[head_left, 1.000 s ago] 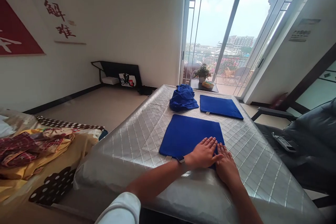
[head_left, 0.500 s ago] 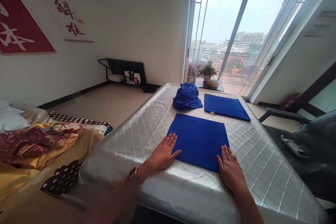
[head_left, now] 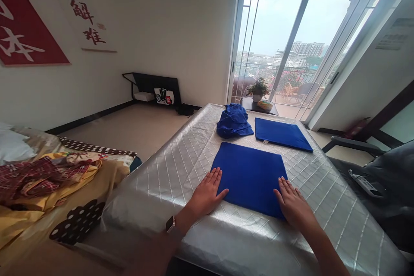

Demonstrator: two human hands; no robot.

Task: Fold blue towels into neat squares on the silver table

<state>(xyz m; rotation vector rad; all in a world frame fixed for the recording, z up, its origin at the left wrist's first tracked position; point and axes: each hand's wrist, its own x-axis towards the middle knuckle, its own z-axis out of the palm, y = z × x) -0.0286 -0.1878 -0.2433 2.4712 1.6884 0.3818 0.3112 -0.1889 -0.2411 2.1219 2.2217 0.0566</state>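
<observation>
A flat blue fabric square, like a cushion cover, lies on the plastic-wrapped mattress in front of me. My left hand rests on its near left edge, palm down and thumb spread out. At the near right edge, my right hand lies flat with its fingers stretched forward. A second flat blue fabric piece, with a small white tag on its near edge, is farther back on the right. Beside it on the left sits a crumpled pile of blue cloth.
Bedding and plaid cloth lie heaped on the left. On the right stands a black armchair with a white power strip on its seat. Beyond the mattress, a potted plant stands on a small table by the sliding glass door.
The view has shifted slightly, so the mattress and cloths sit a little farther right and lower. Both hands stay at the sides of the front blue square; a watch now shows on the left wrist.
</observation>
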